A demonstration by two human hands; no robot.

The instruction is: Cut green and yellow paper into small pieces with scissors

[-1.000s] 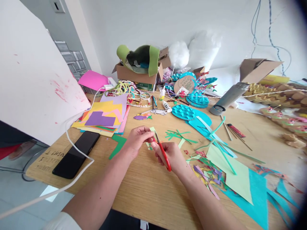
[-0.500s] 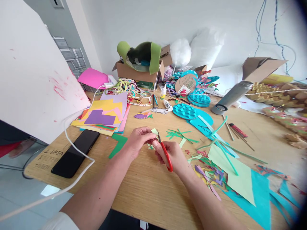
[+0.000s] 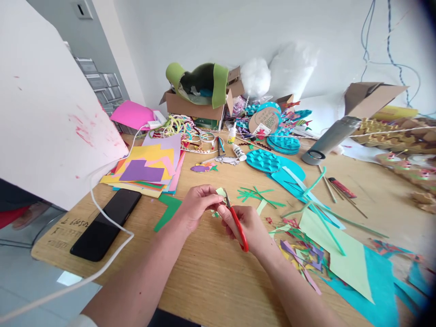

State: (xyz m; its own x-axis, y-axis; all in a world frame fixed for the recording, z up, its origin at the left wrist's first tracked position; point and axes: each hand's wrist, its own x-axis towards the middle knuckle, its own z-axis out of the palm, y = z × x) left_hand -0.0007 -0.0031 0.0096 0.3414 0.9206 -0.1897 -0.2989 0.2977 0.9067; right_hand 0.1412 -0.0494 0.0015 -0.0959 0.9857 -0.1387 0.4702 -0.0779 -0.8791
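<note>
Box (image 3: pixel 195 106), cardboard, with flaps open, stands at the rear of the table (image 3: pixel 204 281). A curled green foam sheet (image 3: pixel 220 86) rests in its opening; blue and white material shows inside the curl. A translucent bag (image 3: pixel 293 68) behind contains white filling. Two small bottles are in front of the box: one upright (image 3: pixel 231 135), one lying on its side (image 3: pixel 239 153); their contents are not visible.

The left hand (image 3: pixel 200 204) pinches a light green paper piece (image 3: pixel 221 192) between thumb and fingers, above the middle of the table. The right hand (image 3: pixel 243 222) is closed around the red-handled scissors (image 3: pixel 240 227); the blades point away from the person, at the right edge of the piece. Whether they touch it cannot be told.

A green sheet (image 3: pixel 168 211) lies near the left wrist. Cut green strips (image 3: pixel 259 196) lie beyond the right hand; mixed paper scraps (image 3: pixel 306 256) lie beside the right forearm. A white cable (image 3: pixel 114 221) crosses over the black phone (image 3: pixel 105 227) at left.

Relative to the earlier frames, both hands retain the same items; the piece is tilted more than one second ago.
</note>
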